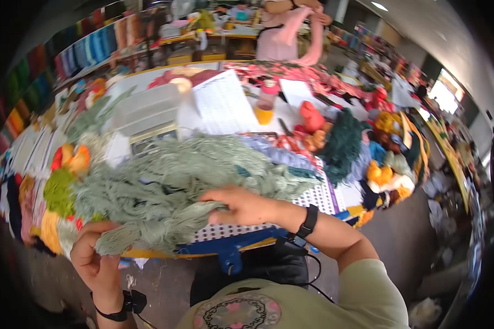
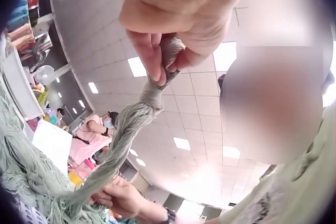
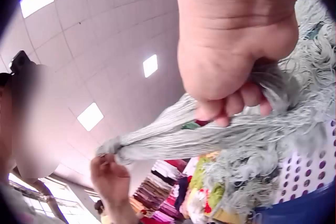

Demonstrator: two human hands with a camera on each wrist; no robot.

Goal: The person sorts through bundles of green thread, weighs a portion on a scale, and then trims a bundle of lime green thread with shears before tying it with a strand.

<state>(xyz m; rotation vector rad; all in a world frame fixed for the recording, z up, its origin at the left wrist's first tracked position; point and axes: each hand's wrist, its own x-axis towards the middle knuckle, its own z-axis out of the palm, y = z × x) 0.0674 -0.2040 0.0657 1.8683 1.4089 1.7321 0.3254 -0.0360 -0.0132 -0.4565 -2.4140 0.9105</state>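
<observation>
A hank of grey-green yarn stretches between both hands at the table's near edge. My left hand pinches its looped end between thumb and fingers, just above a tight lump in the strands in the left wrist view. My right hand grips the other end, its fingers curled round the strands in the right wrist view. Behind the hank, a big loose heap of the same yarn spreads over the table, its strands running up to my right hand.
Under the yarn lies a white perforated panel with a blue bar along its front. Farther back are a plastic bin, a printed sheet and a bottle. Colourful yarn bundles crowd both sides. Another person stands across the table.
</observation>
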